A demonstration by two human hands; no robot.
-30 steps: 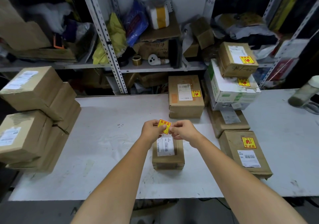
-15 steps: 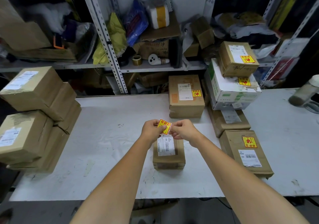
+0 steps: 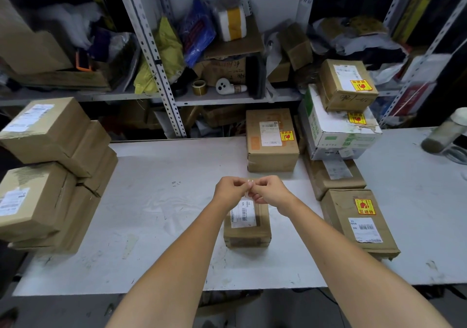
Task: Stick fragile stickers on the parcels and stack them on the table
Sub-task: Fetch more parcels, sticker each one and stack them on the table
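Worktop: a white, scuffed worktop (image 3: 156,201) runs across the view, bare in the middle.
Room: behind it stands a grey perforated-steel shelf rack (image 3: 151,49) crammed with bags, cardboard and a roll of tape.
Left stack: plain brown cardboard parcels (image 3: 43,176) with white labels are piled at the left edge.
Right group: a brown box with a yellow sticker (image 3: 271,140) stands at the back. Beside it, a white printed carton (image 3: 338,135) carries a smaller brown box (image 3: 347,85). A flat brown parcel (image 3: 358,221) lies nearer.
Small parcel: a small brown cardboard parcel with a white barcode label (image 3: 249,229) lies at the centre front, under the hands, with no yellow sticker showing on it.
Hands: the left hand (image 3: 228,191) and right hand (image 3: 271,192) meet above the small parcel, fingers curled and fingertips pinched together.
Fragile sticker: the fragile sticker (image 3: 250,182) shows only as a pale sliver between the fingertips of both hands.
Change: half a second ago the sticker's yellow-and-red face showed between the hands. Now that face is hidden and the fingertips are closer together.
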